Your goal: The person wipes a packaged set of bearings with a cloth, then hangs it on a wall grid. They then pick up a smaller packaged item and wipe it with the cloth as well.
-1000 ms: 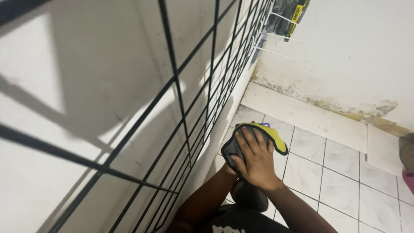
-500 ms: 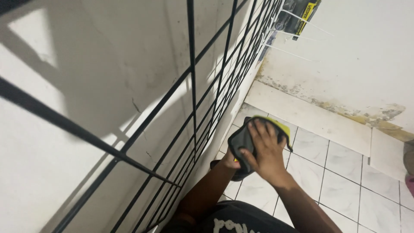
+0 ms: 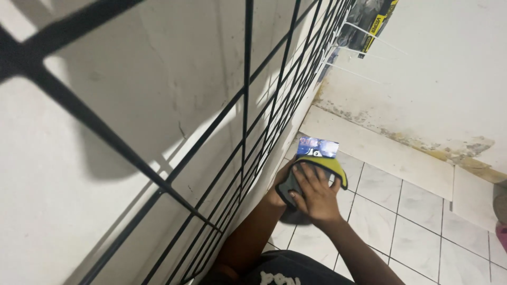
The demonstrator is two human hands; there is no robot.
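A view from above looks down along a white wall with a black wire grid panel (image 3: 248,132) fixed against it, its bars casting grey shadows on the plaster. Low in the middle of the view, the person's two hands meet around a folded grey and yellow glove (image 3: 317,171) with a shiny blue card label (image 3: 317,147) at its far end. The right hand (image 3: 317,192) lies flat on top of the glove, its fingers (image 3: 309,177) spread and pressed down on the grey fabric, grasping it from above. The left hand (image 3: 282,182) is mostly hidden underneath and beside the glove, next to the base of the wall; it seems to support the glove from below, though how its fingers curl cannot be told. The glove is held in the air above the white tiled floor (image 3: 417,211), just beside the bottom edge of the grid panel. Both forearms rise from the bottom of the view, above dark clothing with pale print. At the top right, a dark packet with yellow edging (image 3: 369,21) hangs on thin white wire hooks. The far wall has stained, flaking paint along its foot.
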